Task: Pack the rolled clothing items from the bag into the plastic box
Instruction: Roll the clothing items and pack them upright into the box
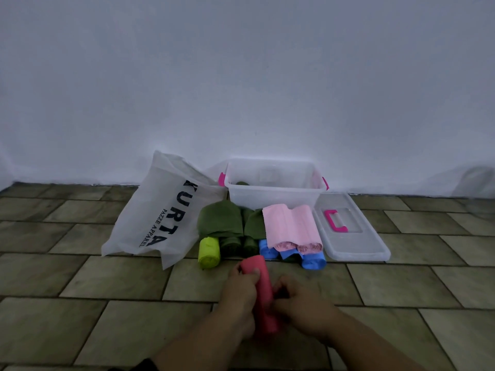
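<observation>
Both hands, left hand [242, 286] and right hand [300, 303], have their fingers grasping the red roll [261, 287]; its long axis points far, toward the box [273, 194].

The rectangular translucent plastic box [273, 196] has smooth, faintly glossy walls; its pink side latches [221, 179] are opaque plastic. The flat clear plastic lid [359, 250] is smooth and carries an opaque pink plastic handle [336, 222]. The white printed bag [150, 220] is a thin, matt, creased sheet; plastic or non-woven fabric cannot be determined. The dark green rolls [219, 218], pale pink rolls [289, 226], lime roll [209, 253], blue rolls [314, 263] and coral-pink roll [258, 266] are soft matt cloth. The olive floor tiles [107, 277] are matt and mottled. The white wall [241, 76] looks matt.
</observation>
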`<state>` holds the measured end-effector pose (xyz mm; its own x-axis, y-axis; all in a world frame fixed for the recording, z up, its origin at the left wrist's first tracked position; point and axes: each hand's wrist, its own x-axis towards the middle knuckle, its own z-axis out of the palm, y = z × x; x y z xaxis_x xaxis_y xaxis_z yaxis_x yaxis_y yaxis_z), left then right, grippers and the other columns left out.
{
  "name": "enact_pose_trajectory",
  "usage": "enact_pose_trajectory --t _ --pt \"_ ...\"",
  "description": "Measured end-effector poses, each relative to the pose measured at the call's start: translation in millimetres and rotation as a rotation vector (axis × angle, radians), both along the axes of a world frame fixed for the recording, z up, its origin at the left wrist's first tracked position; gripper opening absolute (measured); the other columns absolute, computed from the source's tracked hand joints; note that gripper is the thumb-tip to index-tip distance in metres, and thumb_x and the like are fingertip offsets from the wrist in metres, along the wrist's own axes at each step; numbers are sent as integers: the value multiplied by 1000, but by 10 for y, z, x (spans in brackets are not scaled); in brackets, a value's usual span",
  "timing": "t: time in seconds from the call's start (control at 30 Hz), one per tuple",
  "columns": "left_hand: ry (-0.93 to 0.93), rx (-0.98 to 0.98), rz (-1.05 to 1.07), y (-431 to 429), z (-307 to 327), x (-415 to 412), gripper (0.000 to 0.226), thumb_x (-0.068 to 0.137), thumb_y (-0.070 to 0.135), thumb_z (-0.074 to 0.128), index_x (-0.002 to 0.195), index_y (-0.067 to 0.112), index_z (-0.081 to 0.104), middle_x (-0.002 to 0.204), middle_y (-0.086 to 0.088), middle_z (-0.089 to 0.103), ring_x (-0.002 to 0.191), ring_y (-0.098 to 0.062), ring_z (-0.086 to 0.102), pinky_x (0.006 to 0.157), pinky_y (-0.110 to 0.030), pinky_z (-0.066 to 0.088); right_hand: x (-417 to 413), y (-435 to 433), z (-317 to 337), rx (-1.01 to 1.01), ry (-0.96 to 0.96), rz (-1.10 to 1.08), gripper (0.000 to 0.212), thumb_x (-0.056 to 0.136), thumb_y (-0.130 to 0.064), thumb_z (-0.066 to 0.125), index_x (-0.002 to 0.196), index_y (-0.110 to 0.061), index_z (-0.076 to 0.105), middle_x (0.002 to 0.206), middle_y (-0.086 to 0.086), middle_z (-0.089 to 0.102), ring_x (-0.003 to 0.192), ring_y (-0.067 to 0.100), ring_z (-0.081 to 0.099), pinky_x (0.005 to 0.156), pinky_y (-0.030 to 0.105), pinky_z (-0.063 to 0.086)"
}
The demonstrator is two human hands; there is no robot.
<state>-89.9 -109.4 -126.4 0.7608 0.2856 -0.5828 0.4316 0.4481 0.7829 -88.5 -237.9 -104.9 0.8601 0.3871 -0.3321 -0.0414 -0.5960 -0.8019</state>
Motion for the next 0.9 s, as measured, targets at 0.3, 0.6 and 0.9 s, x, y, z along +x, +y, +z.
enact_pose_trajectory --t 0.3,0.6,0.9 --pt "-265 374 -268 175 437 330 34 90 25 61 122 18 55 122 -8 62 106 -27 60 95 -47 49 316 -10 373 711 462 -236 18 73 7 62 86 -3 54 94 25 57 91 35 57 92 55 49" --pt "-152 1333 -459 806 960 1660 75 91 58 38 150 19 16 156 -5 21 137 -28 29 109 -49 30 1839 -90 1252 766 296 -378 40 76 -3 64 113 4 50 106 29 64 76 33 71 58 35 57" --pt "-27 1357 -596 929 695 2008 79 88 58 39 149 16 9 158 -9 16 138 -32 28 108 -56 30 2908 757 835 -694 -161 56 11 84 -18 59 81 -7 61 97 14 60 93 29 59 79 34 47"
